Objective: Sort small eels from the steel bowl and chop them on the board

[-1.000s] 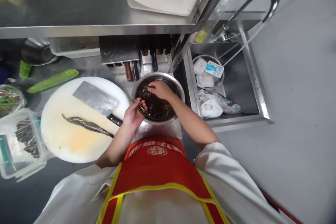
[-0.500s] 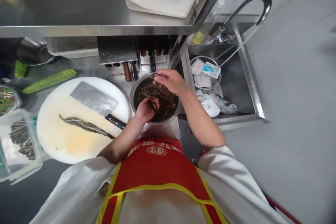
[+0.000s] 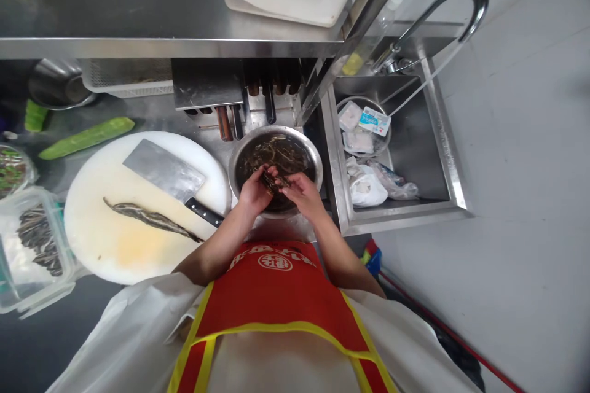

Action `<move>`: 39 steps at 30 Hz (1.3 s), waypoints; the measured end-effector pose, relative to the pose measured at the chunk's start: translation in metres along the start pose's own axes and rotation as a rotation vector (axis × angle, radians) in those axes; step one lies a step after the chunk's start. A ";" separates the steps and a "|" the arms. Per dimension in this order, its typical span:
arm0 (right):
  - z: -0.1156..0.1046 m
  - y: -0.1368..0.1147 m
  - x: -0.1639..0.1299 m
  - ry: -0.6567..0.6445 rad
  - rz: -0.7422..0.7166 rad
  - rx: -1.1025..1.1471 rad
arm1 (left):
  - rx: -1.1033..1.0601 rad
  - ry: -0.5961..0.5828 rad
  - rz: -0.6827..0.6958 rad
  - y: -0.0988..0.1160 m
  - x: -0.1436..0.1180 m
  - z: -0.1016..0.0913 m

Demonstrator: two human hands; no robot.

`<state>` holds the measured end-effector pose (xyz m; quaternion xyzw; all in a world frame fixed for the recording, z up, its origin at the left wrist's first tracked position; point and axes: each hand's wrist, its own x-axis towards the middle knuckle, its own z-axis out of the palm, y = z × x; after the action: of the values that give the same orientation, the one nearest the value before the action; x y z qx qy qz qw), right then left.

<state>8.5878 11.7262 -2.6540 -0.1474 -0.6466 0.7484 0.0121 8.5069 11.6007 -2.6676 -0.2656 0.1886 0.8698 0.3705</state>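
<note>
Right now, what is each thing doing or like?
Left hand: in the bowl, gripping an eel.
Right hand: in the bowl, on the same eel.
Metal bowl: full of eels.
Cleaver: lying flat on the board.
Cutting board: holds one eel.
Plastic box: open.

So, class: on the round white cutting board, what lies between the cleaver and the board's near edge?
In the head view, a long dark eel lies on the cutting board, between the cleaver and the near edge.
</note>
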 end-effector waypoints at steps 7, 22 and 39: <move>0.015 0.022 -0.042 0.293 0.075 0.391 | 0.102 -0.063 0.255 0.000 -0.008 0.005; 0.019 0.017 -0.057 0.194 0.221 0.249 | 0.438 -0.241 0.565 0.029 -0.074 0.046; 0.018 0.022 -0.055 0.115 0.278 0.103 | 0.433 0.397 0.825 0.094 -0.263 -0.012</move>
<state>8.6395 11.6939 -2.6616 -0.2770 -0.5790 0.7654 -0.0470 8.5942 11.3896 -2.5062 -0.2463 0.5207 0.8175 -0.0004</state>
